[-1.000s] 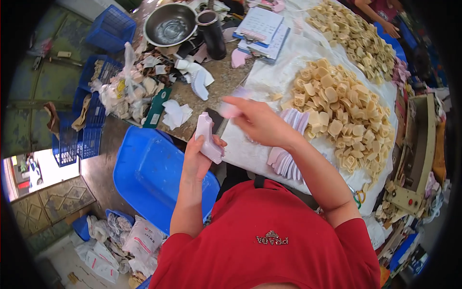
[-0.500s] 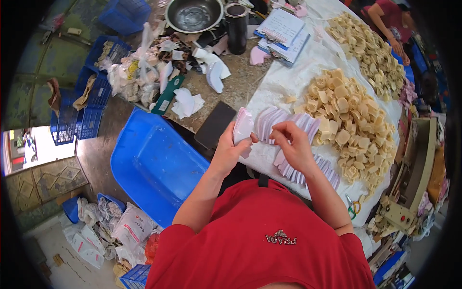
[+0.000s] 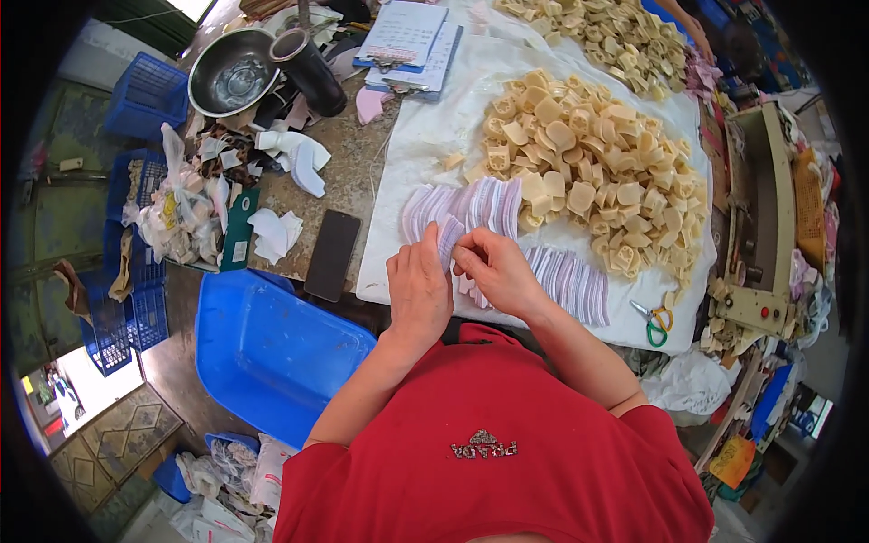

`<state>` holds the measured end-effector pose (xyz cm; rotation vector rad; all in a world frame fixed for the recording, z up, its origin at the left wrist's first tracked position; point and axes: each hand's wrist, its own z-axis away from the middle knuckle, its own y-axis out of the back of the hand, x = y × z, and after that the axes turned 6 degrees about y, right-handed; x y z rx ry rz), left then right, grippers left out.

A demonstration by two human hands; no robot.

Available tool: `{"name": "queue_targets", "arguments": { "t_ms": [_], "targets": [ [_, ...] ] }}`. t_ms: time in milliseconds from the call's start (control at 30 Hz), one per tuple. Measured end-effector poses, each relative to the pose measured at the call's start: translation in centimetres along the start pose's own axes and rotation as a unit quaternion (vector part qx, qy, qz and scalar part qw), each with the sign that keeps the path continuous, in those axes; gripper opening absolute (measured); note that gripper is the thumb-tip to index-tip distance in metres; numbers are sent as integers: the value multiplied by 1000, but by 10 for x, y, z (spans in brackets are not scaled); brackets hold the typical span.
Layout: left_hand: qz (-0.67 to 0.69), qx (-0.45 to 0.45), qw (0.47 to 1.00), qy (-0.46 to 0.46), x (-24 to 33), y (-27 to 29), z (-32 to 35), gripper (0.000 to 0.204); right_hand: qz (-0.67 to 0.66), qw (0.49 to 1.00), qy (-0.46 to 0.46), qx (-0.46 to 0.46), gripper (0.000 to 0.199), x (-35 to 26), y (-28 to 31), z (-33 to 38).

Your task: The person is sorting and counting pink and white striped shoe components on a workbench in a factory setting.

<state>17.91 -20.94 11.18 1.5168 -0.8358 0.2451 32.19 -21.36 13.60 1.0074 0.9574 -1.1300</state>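
Observation:
My left hand (image 3: 421, 285) is closed around a small bundle of thin white-and-lilac curved pieces (image 3: 448, 237), held upright over the table's front edge. My right hand (image 3: 498, 274) comes against the bundle's right side, thumb and fingertips pinched together; what lies between them is too small to make out. Just beyond both hands, more such pieces stand on edge in a packed row (image 3: 489, 206). Another row (image 3: 572, 285) lies to the right of my right wrist.
Beige moulded pieces (image 3: 588, 163) are heaped on the white sheet (image 3: 398, 258). Scissors (image 3: 654, 324) lie at right. A dark phone-like slab (image 3: 333, 255) and a blue tub (image 3: 272, 339) are at left. Farther back are clipboards (image 3: 405, 34), a dark flask (image 3: 310, 72) and a metal bowl (image 3: 231, 77).
My view has swung to the right. The left hand has brought the bundle close to the rows, and the right hand has moved from above the rows to the bundle's side.

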Motion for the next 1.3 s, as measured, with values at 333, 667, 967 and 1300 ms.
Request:
{"name": "queue_targets", "arguments": {
  "t_ms": [333, 667, 967, 1300],
  "targets": [
    [-52, -31, 998, -36, 12, -8, 0, 64, -124, 991, -52, -14, 12, 15, 21, 5],
    [403, -243, 864, 179, 9, 4, -3, 52, -287, 956, -53, -35, 7, 21, 26, 12],
    [324, -217, 898, 206, 14, 2, -5, 37, -177, 982, -13, -57, 8, 21, 27, 13],
    [396, -202, 881, 163, -2, -16, -5, 40, -109, 993, -2, -50, 5, 31, 28, 11]
  ]
}}
